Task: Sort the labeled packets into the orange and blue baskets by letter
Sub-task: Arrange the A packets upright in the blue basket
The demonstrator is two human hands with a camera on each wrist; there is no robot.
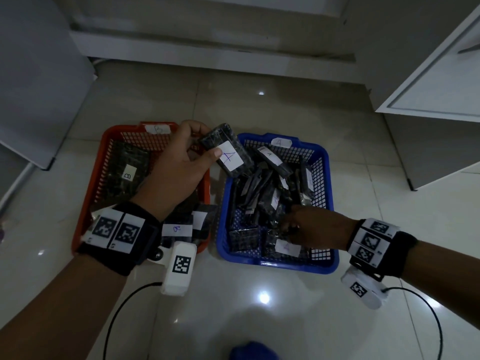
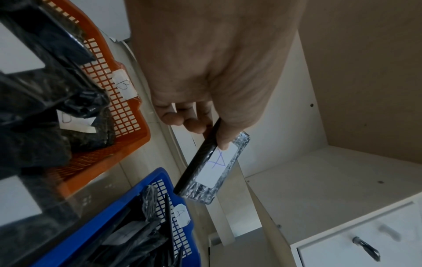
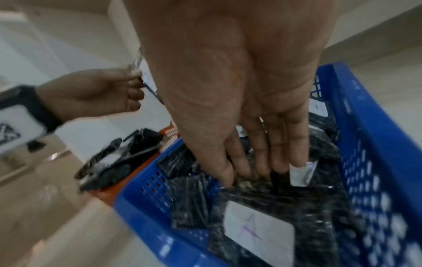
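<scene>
Left hand (image 1: 179, 162) pinches an A packet (image 1: 227, 149) at centre frame, bound next for the blue basket (image 1: 324, 162), where right-hand fingers (image 3: 258, 162) reach flat into the pile.

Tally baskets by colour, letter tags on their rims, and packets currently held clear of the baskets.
Orange basket: 1
Blue basket: 1
Rim tags: 2, the B tag on orange, the A tag on blue
Packets held clear: 1, the A packet pinched by the left hand
Total: 5
The right hand reaches into the blue basket's pile.
</scene>
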